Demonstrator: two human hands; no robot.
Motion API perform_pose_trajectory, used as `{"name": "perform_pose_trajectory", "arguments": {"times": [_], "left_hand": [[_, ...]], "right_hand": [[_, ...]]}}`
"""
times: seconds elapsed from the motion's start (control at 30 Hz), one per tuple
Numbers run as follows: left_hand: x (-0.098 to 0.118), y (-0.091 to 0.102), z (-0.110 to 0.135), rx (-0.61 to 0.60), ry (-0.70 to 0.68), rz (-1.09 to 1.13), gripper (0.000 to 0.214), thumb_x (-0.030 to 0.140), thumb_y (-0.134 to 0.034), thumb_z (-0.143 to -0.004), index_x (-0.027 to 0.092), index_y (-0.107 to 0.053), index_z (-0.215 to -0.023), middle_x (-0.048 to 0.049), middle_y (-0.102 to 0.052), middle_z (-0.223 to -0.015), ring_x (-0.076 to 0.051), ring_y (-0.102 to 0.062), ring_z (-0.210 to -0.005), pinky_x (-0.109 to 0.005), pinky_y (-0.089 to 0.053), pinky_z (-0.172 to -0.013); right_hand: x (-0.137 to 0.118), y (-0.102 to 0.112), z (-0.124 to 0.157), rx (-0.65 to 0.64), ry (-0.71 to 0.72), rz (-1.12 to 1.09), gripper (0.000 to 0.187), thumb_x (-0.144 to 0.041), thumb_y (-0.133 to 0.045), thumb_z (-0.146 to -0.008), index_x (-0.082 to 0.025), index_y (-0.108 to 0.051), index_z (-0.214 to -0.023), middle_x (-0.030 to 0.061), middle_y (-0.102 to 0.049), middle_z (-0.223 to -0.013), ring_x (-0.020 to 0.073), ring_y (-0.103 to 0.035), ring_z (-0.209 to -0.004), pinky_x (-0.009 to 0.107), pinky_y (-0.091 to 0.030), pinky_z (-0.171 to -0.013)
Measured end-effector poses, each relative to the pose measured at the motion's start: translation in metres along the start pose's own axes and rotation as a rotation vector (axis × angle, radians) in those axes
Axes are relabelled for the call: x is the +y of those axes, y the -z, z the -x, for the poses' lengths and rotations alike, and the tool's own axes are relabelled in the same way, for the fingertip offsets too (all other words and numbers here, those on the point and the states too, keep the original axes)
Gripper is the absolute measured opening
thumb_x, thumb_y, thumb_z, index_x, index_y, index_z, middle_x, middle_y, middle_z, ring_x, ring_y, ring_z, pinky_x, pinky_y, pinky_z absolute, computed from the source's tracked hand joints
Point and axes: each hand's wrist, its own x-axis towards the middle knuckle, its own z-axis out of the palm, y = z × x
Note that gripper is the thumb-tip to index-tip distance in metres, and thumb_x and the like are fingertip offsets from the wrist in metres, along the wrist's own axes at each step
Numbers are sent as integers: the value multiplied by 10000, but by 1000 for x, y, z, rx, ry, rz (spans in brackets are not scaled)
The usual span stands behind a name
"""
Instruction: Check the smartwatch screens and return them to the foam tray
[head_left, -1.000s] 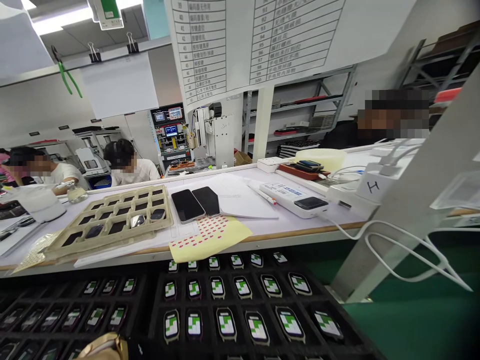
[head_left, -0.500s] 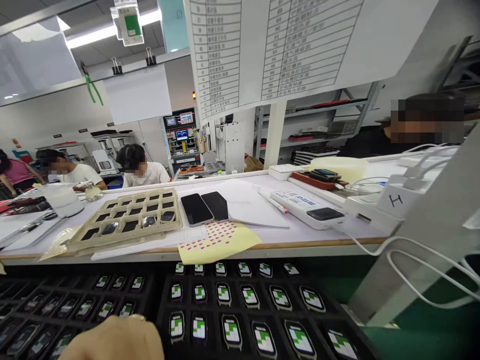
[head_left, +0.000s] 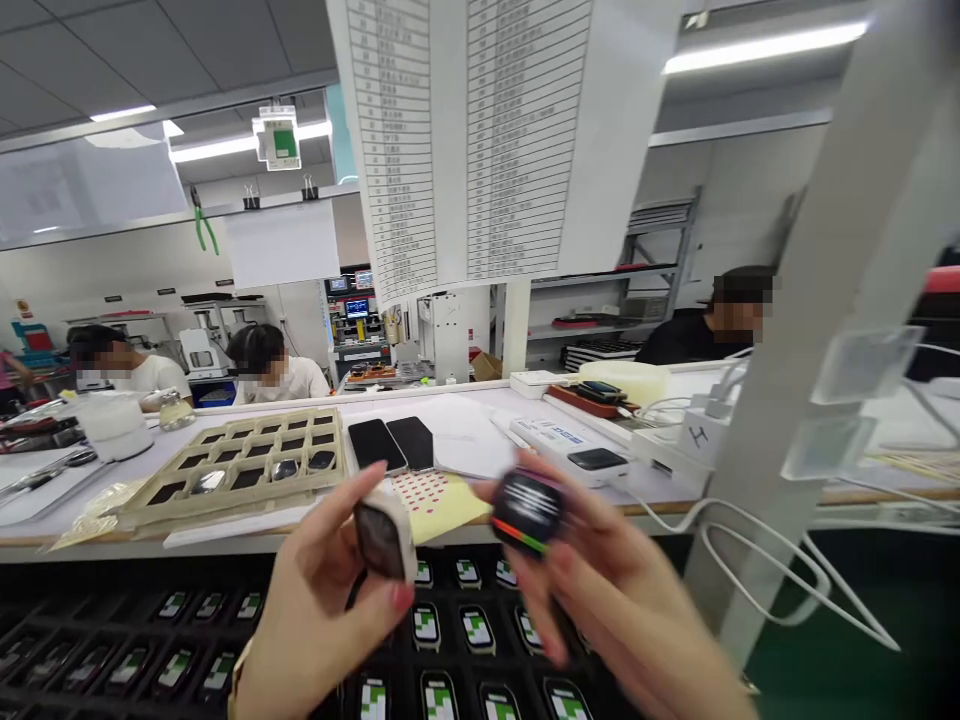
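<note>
My left hand [head_left: 330,600] is raised over the black trays and pinches a small watch body with a dark screen and pale casing [head_left: 382,538]. My right hand [head_left: 615,600], blurred by motion, grips a second watch body with a lit striped screen [head_left: 527,510]. The two hands hold their pieces side by side, a little apart. Below them lie black trays [head_left: 97,650] filled with several watch bodies showing green and white screens [head_left: 477,628].
On the white bench behind are a beige compartment tray [head_left: 225,465], two dark phones [head_left: 390,443], a yellow sheet of red dots [head_left: 435,497], a white device [head_left: 570,445] and white cables [head_left: 772,560]. A printed list [head_left: 480,140] hangs above. Other people sit beyond the bench.
Both hands have risen into view, each holding a watch body. The camera has tilted upward, showing more ceiling and fewer trays.
</note>
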Motion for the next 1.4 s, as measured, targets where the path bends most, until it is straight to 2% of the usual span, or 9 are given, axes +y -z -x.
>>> {"name": "perform_pose_trajectory", "arguments": {"times": [0.1, 0.17, 0.3, 0.5, 0.8, 1.0, 1.1, 1.23, 1.4], "left_hand": [[-7, -11, -30, -68, 144, 31, 623, 292, -773, -825, 288, -535, -1400, -77, -726, -1111, -188, -680, -965, -273, -557, -827], [-15, -13, -41, -71, 148, 30, 595, 315, -752, -845, 274, -525, -1394, -73, -716, -1142, -196, -672, -1020, -290, -543, -882], [-33, -8, -50, -24, 116, -49, 500, 345, -739, -852, 258, -567, -1314, -53, -705, -1133, -193, -658, -1033, -275, -522, -862], [-47, -10, -56, -127, 168, -140, 562, 413, -670, -894, 270, -497, -1409, -71, -672, -1217, -215, -605, -1087, -316, -485, -919], [-51, -23, -59, -162, 226, -171, 606, 544, -637, -875, 239, -552, -1391, -75, -661, -1043, -171, -577, -830, -310, -512, -810], [-57, -25, -61, -89, 167, -179, 535, 515, -613, -907, 240, -584, -1364, -72, -678, -1030, -156, -592, -776, -307, -513, -783], [-59, -26, -60, -83, 159, -183, 506, 485, -598, -926, 258, -570, -1378, -61, -687, -1011, -166, -602, -832, -301, -512, -802], [-60, -27, -60, -78, 149, -199, 535, 443, -676, -879, 280, -562, -1375, -73, -680, -1149, -170, -596, -889, -287, -504, -794], [-56, -28, -61, -68, 185, -247, 659, 383, -736, -816, 260, -507, -1421, -66, -700, -1066, -150, -556, -785, -264, -462, -687]], "right_hand": [[12, -10, -29, -33, 11, -101, 708, -495, -839, -884, -242, -491, -1446, 98, -632, -1096, 159, -582, -666, 221, -561, -475], [20, -13, -42, -51, 2, -106, 754, -484, -853, -863, -195, -470, -1444, 98, -630, -1047, 178, -591, -727, 200, -555, -465], [29, -10, -51, -65, -19, -48, 770, -509, -841, -853, -142, -462, -1414, 88, -632, -948, 178, -591, -704, 180, -530, -449], [26, 0, -51, 10, -43, 68, 635, -513, -783, -864, -109, -533, -1286, 39, -628, -795, 90, -454, -472, 175, -467, -437], [34, 15, -56, 189, -57, 172, 709, -661, -820, -757, -106, -587, -1132, 2, -562, -644, 114, -456, -480, 144, -339, -356], [29, 17, -56, 170, -50, 124, 797, -722, -788, -765, -125, -606, -1261, 57, -617, -805, 184, -582, -663, 155, -409, -377], [27, 19, -53, 165, -39, 114, 716, -688, -731, -851, -148, -608, -1306, 84, -644, -910, 202, -606, -719, 176, -451, -414], [31, 23, -51, 174, -37, 69, 539, -609, -651, -949, -154, -651, -1239, 110, -654, -1017, 228, -622, -786, 208, -476, -454], [34, 24, -53, 172, -44, 24, 605, -640, -717, -874, -150, -656, -1224, 119, -657, -1047, 221, -610, -734, 213, -462, -429]]}}
